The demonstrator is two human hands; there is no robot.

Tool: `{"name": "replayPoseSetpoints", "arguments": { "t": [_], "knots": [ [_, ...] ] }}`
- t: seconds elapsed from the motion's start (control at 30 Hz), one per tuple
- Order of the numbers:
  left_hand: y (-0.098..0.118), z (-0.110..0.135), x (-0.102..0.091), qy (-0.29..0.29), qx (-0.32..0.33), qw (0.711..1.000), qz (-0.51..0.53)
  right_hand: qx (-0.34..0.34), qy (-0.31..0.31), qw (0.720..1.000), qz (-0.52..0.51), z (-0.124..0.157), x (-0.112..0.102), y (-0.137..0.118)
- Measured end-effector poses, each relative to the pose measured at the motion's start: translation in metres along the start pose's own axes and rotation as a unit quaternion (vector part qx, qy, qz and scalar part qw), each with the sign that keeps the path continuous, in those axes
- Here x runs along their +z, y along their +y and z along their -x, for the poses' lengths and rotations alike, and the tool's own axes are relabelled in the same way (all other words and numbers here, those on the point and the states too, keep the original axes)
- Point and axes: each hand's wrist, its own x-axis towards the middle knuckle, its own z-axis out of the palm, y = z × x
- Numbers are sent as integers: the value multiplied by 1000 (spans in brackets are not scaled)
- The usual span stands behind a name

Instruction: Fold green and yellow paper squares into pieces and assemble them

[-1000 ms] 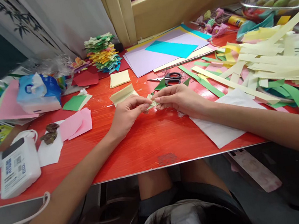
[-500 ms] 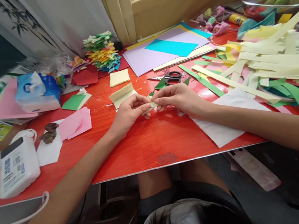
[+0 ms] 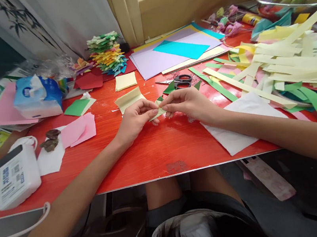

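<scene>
Between my hands is a small piece of folded pale yellow-green paper (image 3: 158, 113), mostly covered by fingers. My left hand (image 3: 139, 116) pinches its left side, thumb on top. The fingers of my right hand (image 3: 186, 104) are closed on its right side, and the fingertips of both hands almost meet. Just beyond my left hand lies a creased cream paper sheet (image 3: 129, 99). Behind my right hand rest black-handled scissors (image 3: 182, 81) and green paper pieces (image 3: 169, 88). A stack of cream paper squares (image 3: 125, 81) sits farther back.
A tall pile of folded coloured paper pieces (image 3: 107, 54) stands at the back. Lilac sheets (image 3: 149, 62) with a blue strip (image 3: 181, 49) lie beside it. Paper strips (image 3: 296, 60) heap up at right. At left are a tissue pack (image 3: 37, 98) and a white device (image 3: 17, 176).
Both hands stay in almost the same place, still pinching the folded paper. Only a very slight shift of the view shows.
</scene>
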Motion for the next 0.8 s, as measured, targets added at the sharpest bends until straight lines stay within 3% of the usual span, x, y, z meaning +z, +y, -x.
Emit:
{"name": "replayPoseSetpoints", "arguments": {
  "t": [0.37, 0.5, 0.63, 0.8],
  "knots": [
    [-3, -1, 1, -13, 16, 1000, -12, -17, -7, 1000, -2, 2, 4, -1],
    [-2, -1, 0, -4, 30, 999, -33, 27, 0, 997, -66, 0, 4, -2],
    [-1, 0, 0, -1, 41, 998, -45, 86, -37, 990, -103, -3, 4, -2],
    [-1, 0, 0, -3, 45, 998, -54, 86, -45, 989, -112, -3, 4, -2]
  ]
}}
